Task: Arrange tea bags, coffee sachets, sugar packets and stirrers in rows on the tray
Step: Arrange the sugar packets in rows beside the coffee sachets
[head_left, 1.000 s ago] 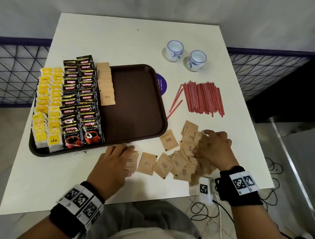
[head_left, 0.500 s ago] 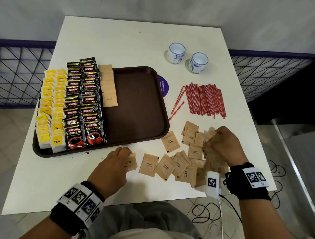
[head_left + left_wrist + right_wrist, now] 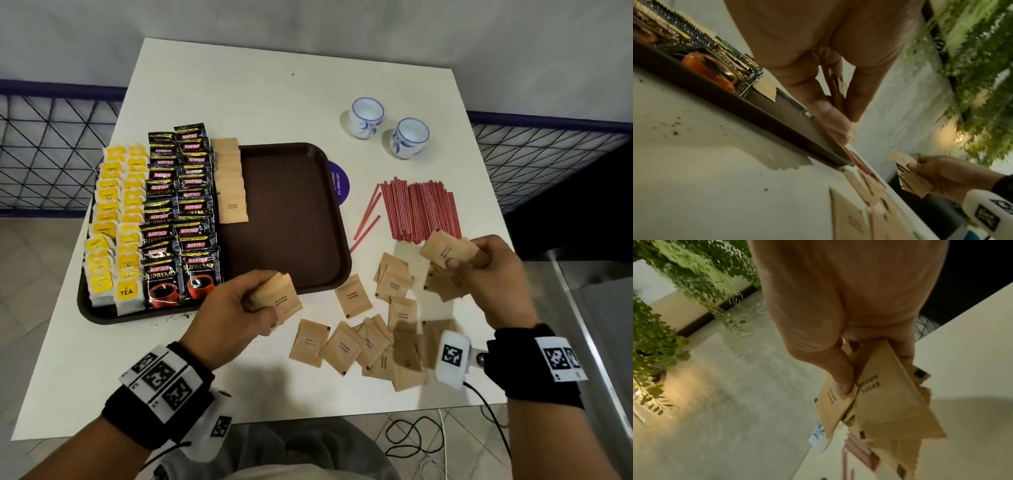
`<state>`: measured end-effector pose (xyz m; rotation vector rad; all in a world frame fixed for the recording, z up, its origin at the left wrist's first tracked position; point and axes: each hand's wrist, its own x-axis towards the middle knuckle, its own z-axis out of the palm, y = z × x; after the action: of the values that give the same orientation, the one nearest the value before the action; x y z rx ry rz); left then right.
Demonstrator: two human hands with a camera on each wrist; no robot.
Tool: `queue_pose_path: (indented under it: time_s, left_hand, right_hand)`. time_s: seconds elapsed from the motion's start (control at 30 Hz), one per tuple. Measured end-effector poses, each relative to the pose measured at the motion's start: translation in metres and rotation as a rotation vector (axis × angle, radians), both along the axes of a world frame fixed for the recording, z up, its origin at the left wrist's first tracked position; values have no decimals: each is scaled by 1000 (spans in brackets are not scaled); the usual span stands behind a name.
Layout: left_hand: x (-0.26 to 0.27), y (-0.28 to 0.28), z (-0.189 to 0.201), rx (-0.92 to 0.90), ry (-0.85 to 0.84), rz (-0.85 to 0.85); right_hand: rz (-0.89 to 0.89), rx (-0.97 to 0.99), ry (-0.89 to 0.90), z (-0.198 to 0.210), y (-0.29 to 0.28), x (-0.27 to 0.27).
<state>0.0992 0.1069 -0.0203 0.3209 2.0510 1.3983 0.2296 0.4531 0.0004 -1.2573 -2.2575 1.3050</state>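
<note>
Brown paper sugar packets (image 3: pixel 275 297) are pinched as a small stack in the left hand (image 3: pixel 230 318), thumb on top and fingers curled beneath, raised off the white bench (image 3: pixel 102 359). Just beyond that hand lies the near rim of the dark tray (image 3: pixel 291 212). To the hand's left, on the tray, two rows of yellow tea bags (image 3: pixel 113 226) and two rows of black coffee sachets (image 3: pixel 180 212) are laid, with a short row of sugar packets (image 3: pixel 230 181) beside them at the far end.

A second, looser bundle of sugar packets (image 3: pixel 445 251) is gripped in the right hand (image 3: pixel 493 277), thumb pressed over the top packet; in the right wrist view the thumb (image 3: pixel 840 379) is seen clamped across packets (image 3: pixel 888 402) printed "BROWN SUGAR". Between the two hands and below the right one, loose sugar packets (image 3: pixel 370 342) are scattered on the bench. Beyond the right hand a heap of red stirrers (image 3: pixel 419 210) is seen, and farther off two small white cups (image 3: pixel 387 126) stand.
</note>
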Motion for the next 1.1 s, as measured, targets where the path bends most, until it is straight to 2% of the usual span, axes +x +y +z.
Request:
queue_pose_path:
  time_s: [0.1, 0.2, 0.4, 0.53, 0.77, 0.9, 0.97, 1.1]
  left_hand:
    - [-7, 6, 10, 125, -121, 52]
    - [-16, 12, 17, 218, -330, 92]
    - [-39, 19, 22, 301, -566, 145]
    - [-56, 9, 23, 463, -751, 170]
    - [-89, -11, 15, 454, -613, 223]
    - [-117, -33, 12, 448, -596, 218]
    - [-131, -48, 9, 450, -581, 210]
    - [-155, -75, 4, 475, -581, 225]
  right_hand:
    - [29, -111, 78, 15, -15, -19]
    - [162, -279, 126, 22, -52, -50]
    - [429, -438, 90, 13, -143, -113]
    - [360, -504, 127, 3, -186, -141]
    - [250, -527, 170, -4, -219, -186]
    - [107, -651, 261, 2, -210, -210]
    - [91, -682, 280, 6, -201, -219]
    - [228, -447, 91, -1, -186, -227]
